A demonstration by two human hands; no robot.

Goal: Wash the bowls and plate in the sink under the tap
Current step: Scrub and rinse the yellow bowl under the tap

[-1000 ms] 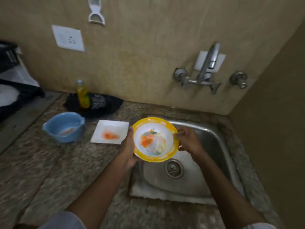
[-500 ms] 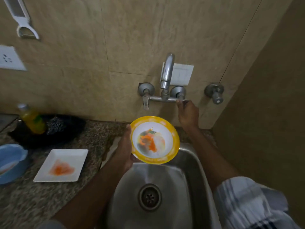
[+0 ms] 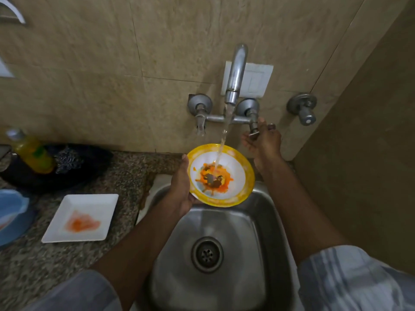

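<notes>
A: The yellow-rimmed bowl is held over the back of the sink by the left hand, thumb laid on the rim, fingers tucked beneath it. The forearm is stretched up from the lower left.

B: And water is seen falling from the tap straight into the bowl, where orange food smears are pooled in the middle.

A: The right hand is raised to the tap handle on the right side; the fingers are curled round it, the wrist bent upward, a checked sleeve seen at the elbow.

B: On the counter to the left, the square white plate is lying flat with an orange stain on it. The blue bowl is cut off at the left edge, just beside the plate.

A: A yellow bottle is stood behind them by the wall, against something dark.
</notes>
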